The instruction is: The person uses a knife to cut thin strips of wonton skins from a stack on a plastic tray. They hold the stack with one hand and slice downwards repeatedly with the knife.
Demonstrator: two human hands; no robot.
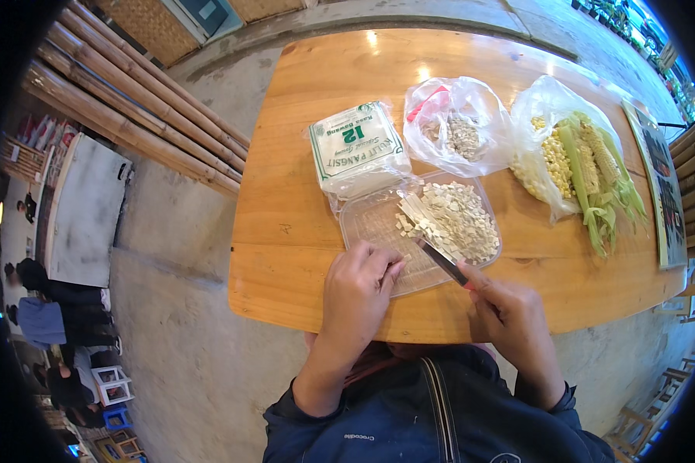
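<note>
My right hand (pixel 507 307) grips the red handle of a knife (pixel 442 260), its blade angled up and left over a clear plastic tray (pixel 362 223). My left hand (pixel 362 280) is at the tray's near left part, with thumb and fingertips pinched together at a small pale piece (pixel 406 258). Whether it holds that piece I cannot tell. A heap of small pale cut squares (pixel 463 217) fills the tray's right side, with several uncut strips (pixel 420 214) lying at its left edge. Behind the tray stands a plastic-wrapped pack of dumpling skins (pixel 356 147), bearing green print.
On the wooden table (pixel 284 231), a plastic bag of pale flat bits (pixel 460 136) lies beyond the tray. Right of it are a bag of corn kernels (pixel 556 162), corn cobs with husks (pixel 599 156) and a printed board (pixel 660 185). Bamboo poles (pixel 145 104) reach the table's left side. People sit far left.
</note>
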